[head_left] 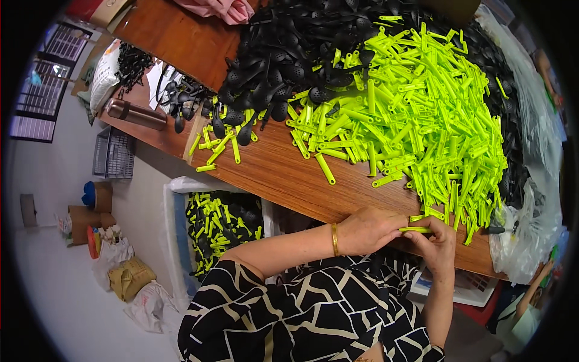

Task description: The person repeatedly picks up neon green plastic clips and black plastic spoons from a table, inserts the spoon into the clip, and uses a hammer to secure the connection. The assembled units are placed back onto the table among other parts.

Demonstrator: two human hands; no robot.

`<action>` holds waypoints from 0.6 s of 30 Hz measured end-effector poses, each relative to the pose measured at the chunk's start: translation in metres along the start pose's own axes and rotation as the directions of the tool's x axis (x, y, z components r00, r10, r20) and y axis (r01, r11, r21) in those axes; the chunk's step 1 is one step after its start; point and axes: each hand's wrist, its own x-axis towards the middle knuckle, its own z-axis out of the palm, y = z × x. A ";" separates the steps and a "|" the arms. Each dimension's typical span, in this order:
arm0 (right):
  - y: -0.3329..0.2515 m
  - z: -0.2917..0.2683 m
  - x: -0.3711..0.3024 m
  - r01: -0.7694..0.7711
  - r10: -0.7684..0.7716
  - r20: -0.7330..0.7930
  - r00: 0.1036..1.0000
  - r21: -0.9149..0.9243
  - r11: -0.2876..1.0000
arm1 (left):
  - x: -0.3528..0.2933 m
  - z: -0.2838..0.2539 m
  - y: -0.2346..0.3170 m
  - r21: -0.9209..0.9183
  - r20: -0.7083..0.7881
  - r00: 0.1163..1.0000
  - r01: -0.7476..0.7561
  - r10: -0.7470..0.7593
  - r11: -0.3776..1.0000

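Note:
Both hands meet at the table's near edge. My left hand [369, 231], with a gold bangle at its wrist, is closed, its fingertips meeting the left end of a yellow-green plastic handle [417, 229]. What else it may hold is hidden behind its back. My right hand [439, 246] pinches that handle between thumb and fingers. Just beyond the hands lies a large heap of similar yellow-green handles [416, 120]. Behind and left of it spreads a pile of black plastic spoons [274, 66], some with holes in their bowls.
A pale bin [170, 235] below the table's edge holds mixed black and yellow-green pieces. A metallic bottle [137, 114] lies on the wooden table [271, 169] at left. Clear plastic sheeting [537, 133] hangs at right. Sacks [131, 277] stand on the floor; another person's arm [531, 292] shows at right.

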 end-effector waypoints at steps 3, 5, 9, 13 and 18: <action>0.004 0.015 -0.002 0.107 -0.107 -0.002 0.994 -0.017 0.994 | -0.010 -0.013 0.000 0.143 0.040 0.999 -0.029 0.024 0.989; 0.011 0.026 -0.004 0.025 -0.028 0.031 0.999 0.102 0.995 | -0.019 -0.014 -0.006 0.236 -0.014 0.999 -0.044 0.048 0.971; 0.015 0.045 -0.002 0.265 -0.269 -0.064 0.961 -0.063 0.962 | -0.030 -0.009 -0.026 0.411 -0.125 0.980 -0.090 0.153 0.907; 0.051 0.052 -0.002 0.426 -0.490 -0.098 0.866 -0.367 0.827 | -0.034 -0.001 -0.030 0.504 -0.105 0.987 -0.049 0.118 0.862; 0.052 0.050 -0.004 0.384 -0.493 -0.116 0.862 -0.485 0.786 | -0.041 0.001 -0.036 0.341 -0.187 0.982 0.061 0.005 0.938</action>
